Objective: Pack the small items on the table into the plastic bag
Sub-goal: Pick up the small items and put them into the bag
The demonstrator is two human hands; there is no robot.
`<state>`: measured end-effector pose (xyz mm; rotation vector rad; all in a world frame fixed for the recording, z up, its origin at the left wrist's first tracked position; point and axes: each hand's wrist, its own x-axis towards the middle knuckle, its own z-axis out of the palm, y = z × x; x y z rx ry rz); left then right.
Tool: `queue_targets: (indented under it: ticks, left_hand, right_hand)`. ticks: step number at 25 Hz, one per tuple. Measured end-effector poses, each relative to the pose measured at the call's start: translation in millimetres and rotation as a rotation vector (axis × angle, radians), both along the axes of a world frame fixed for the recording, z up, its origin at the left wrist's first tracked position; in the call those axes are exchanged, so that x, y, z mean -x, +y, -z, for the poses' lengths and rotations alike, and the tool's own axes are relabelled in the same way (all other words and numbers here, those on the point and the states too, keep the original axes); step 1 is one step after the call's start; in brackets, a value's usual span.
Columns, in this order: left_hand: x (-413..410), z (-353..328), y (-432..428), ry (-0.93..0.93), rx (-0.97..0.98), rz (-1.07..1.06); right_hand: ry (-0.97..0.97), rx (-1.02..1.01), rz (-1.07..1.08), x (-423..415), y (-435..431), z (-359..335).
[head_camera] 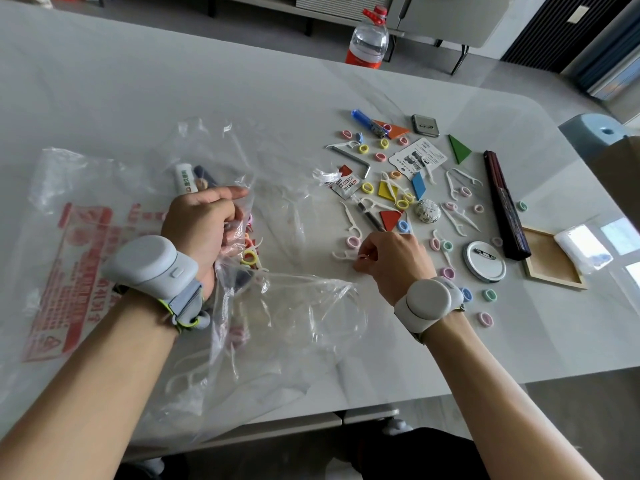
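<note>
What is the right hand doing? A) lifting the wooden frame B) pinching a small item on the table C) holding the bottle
B: the right hand pinches a small item on the table, right of the bag that the left hand grips.

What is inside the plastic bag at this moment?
Through the clear plastic bag a white tube, a dark blue item, coloured rings and white floss picks show. The left hand, gripping the bag, covers whatever lies under it.
</note>
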<state>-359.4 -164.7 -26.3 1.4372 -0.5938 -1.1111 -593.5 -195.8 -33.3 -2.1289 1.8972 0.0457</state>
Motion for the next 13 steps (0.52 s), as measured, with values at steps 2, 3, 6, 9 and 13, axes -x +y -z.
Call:
queue_targets:
  ticks: [2,3,6,9,13]
  left_hand:
    - [1,0,0,-0.003,-0.001,-0.003]
    - [1,-1,1,-0.002,-0.001,-0.002]
    - [2,-3,1,0.001,-0.005,0.004]
    - [2,-4,0,-0.030,-0.016,0.001]
    - [1,-4,1,-0.038,-0.024,-0.014]
  right_hand:
    - [0.026,-0.006,-0.028,-1,0,-1]
    - [0.028,-0.008,-0.047,-2,1,0]
    - [0.044,-0.003,-0.129,-3,1,2]
    - [0.036,0.065,-0.184,-7,4,0]
    - [-0.374,-0.039,-0.019,-29,7,-11]
